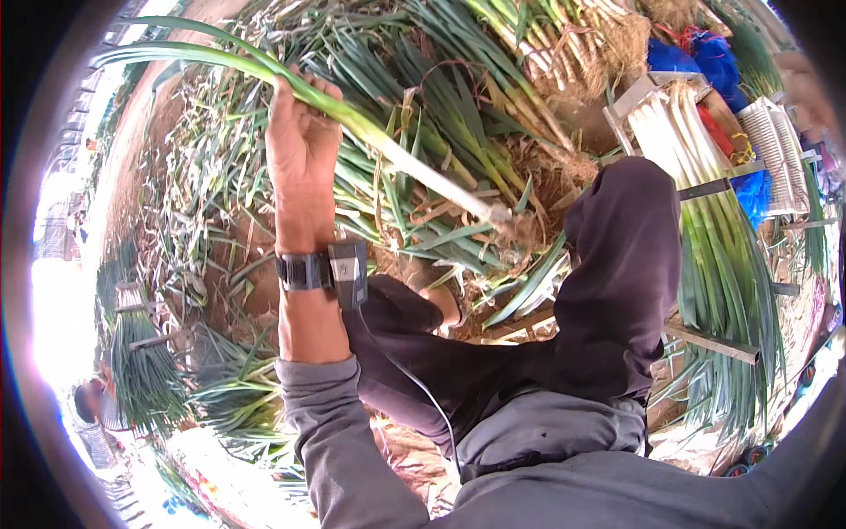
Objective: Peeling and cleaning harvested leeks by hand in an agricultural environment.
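Upper left, the left hand (304,132) pinches a long, green-leaved, white-stemmed onion stalk (379,139), its axis slanting down rightward to roots near centre — well apart from what seems the right hand (806,93), blurred at upper right, grip impossible to tell.

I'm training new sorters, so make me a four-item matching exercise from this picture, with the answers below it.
1. Left hand
2. Wrist strap
3. Bundle in the frame
4. Trousers

A. At the picture's right, white ends toward the top
B. Dark purplish, bent at the knee
C. Curled around a long green-and-white stalk
D. Black, with a small boxy device attached

Pairs: 1-C, 2-D, 3-A, 4-B
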`<control>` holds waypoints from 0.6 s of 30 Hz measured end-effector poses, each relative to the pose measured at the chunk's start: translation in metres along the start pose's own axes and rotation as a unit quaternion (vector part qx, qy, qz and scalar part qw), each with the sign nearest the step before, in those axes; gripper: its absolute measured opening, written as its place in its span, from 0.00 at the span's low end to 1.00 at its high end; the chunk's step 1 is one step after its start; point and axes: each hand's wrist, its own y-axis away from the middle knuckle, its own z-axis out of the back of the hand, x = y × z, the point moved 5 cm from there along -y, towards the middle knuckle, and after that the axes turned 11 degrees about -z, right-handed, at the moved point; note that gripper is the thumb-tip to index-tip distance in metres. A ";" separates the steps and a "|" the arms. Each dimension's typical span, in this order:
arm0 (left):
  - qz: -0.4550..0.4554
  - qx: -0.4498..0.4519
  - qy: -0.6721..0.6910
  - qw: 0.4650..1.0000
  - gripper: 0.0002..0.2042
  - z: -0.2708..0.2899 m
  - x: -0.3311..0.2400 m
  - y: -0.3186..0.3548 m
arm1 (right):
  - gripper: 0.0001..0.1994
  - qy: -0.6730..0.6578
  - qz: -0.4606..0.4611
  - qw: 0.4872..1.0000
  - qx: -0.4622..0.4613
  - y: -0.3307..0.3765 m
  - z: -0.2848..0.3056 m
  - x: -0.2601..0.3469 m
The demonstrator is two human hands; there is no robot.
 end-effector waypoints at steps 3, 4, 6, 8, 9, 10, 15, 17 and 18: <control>0.003 -0.042 -0.083 0.996 0.11 -0.005 -0.010 0.023 | 0.16 -0.227 0.057 0.963 0.131 0.010 -0.124 0.030; 0.011 -0.064 -0.089 0.994 0.10 -0.009 -0.008 0.030 | 0.17 -0.334 0.047 0.912 0.232 0.019 -0.165 0.062; 0.040 -0.020 -0.109 0.993 0.10 -0.022 0.010 0.037 | 0.20 -0.299 0.123 0.913 0.249 0.006 -0.233 0.102; 0.028 -0.021 -0.101 0.994 0.10 -0.027 0.015 0.048 | 0.19 -0.260 0.163 0.928 0.212 -0.021 -0.286 0.152; 0.033 -0.008 -0.078 0.996 0.10 -0.032 0.021 0.050 | 0.18 -0.369 0.184 0.893 0.179 -0.042 -0.315 0.161; 0.028 -0.015 -0.083 0.996 0.10 -0.026 0.018 0.054 | 0.18 -0.390 0.149 0.892 0.172 -0.045 -0.322 0.191; 0.001 0.015 -0.074 0.997 0.10 -0.038 0.011 0.053 | 0.18 -0.425 0.194 0.883 0.050 -0.060 -0.334 0.224; 0.014 0.017 -0.087 0.996 0.10 -0.037 0.010 0.054 | 0.17 -0.449 0.200 0.870 0.020 -0.062 -0.331 0.228; 0.015 0.016 -0.090 0.996 0.10 -0.030 0.011 0.054 | 0.16 -0.474 0.200 0.857 -0.015 -0.059 -0.322 0.233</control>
